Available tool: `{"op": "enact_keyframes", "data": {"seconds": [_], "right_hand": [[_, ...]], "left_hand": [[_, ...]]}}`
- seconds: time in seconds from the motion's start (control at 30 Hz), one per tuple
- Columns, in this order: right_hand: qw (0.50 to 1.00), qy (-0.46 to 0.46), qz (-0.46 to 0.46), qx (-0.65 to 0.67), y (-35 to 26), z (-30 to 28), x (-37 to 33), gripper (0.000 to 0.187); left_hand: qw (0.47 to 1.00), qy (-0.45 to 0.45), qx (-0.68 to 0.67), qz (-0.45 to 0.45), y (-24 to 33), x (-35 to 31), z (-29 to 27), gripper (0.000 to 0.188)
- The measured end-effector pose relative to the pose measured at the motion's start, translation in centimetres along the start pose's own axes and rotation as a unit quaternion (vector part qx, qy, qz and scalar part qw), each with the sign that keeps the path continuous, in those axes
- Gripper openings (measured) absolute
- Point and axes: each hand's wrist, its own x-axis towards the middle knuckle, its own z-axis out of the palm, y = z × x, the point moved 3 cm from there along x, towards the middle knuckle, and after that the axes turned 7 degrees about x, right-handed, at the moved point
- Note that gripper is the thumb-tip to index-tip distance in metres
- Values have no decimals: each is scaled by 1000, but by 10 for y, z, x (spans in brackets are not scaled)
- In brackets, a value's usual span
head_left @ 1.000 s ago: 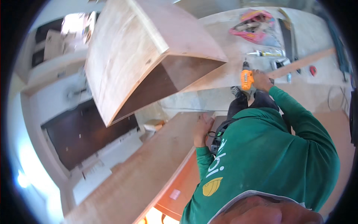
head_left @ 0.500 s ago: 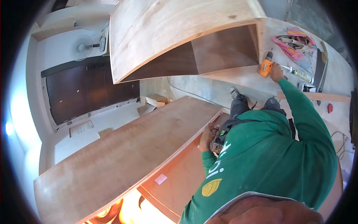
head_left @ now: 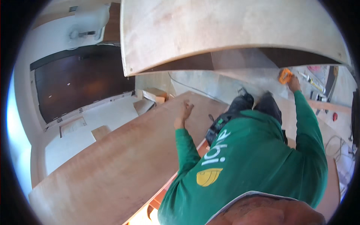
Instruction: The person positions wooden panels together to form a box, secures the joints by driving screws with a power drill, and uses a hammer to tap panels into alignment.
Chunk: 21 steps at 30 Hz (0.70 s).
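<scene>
My right hand (head_left: 294,83) is closed on an orange cordless drill (head_left: 284,76), under the near edge of a raised plywood box. A white sealant tube (head_left: 314,83) lies just right of that hand. My left hand (head_left: 184,111) is over the long brown plywood panel (head_left: 123,153), fingers partly spread with nothing in them. Whether it touches the panel, I cannot tell. A tool belt (head_left: 215,127) is at my waist, by the panel's edge.
The plywood box (head_left: 225,30) with a dark inside spans the top. At right lie a wooden strip (head_left: 330,106), a red tape measure (head_left: 335,116) and loose cables (head_left: 335,146). Cardboard pieces (head_left: 154,95) sit past the panel; a fan (head_left: 75,33) stands at far left.
My left hand has left the tool belt area and moved up and left over the panel. The view has shifted, and the box covers more on the right. The right hand remains at the drill.
</scene>
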Motion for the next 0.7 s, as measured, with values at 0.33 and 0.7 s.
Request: {"op": "enact_keyframes", "data": {"seconds": [0.33,0.7], "right_hand": [[997,0,-76,32,-53,-2,-111,57],[981,-32,88,168,-59,60,-187,53]], "left_hand": [[986,-80,-136,46,54,53,69,57],[928,-298,-161,158,-3,156,235,54]]}}
